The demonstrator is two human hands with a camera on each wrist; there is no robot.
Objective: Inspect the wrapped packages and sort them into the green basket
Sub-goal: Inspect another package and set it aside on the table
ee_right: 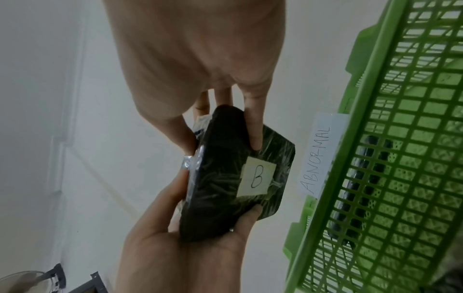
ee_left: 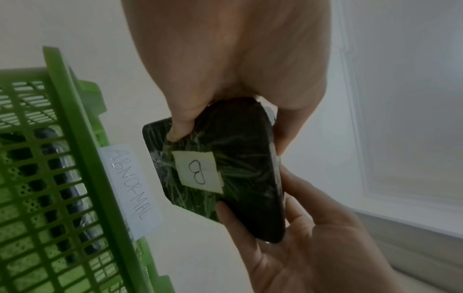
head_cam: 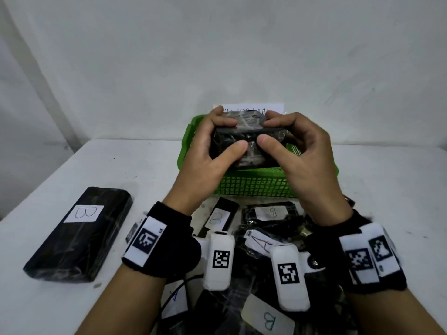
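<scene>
A plain white wall (head_cam: 217,56) is seen behind the work area, faintly scuffed at the right. A second wall (head_cam: 21,105) meets it in a corner at the left. A white table (head_cam: 108,165) is set against the wall, marked with small dark specks. Light is dim and even, without hard shadows. In the left wrist view, white moulded panelling (ee_left: 375,138) is visible. In the right wrist view, a round pale object and dark frame pieces (ee_right: 52,277) are seen, too unclear to identify.

Both hands grip black wrapped package (ee_left: 235,178), "B" label centre frame; green basket (ee_left: 75,138) left, tagged "ABNORMAL".
</scene>
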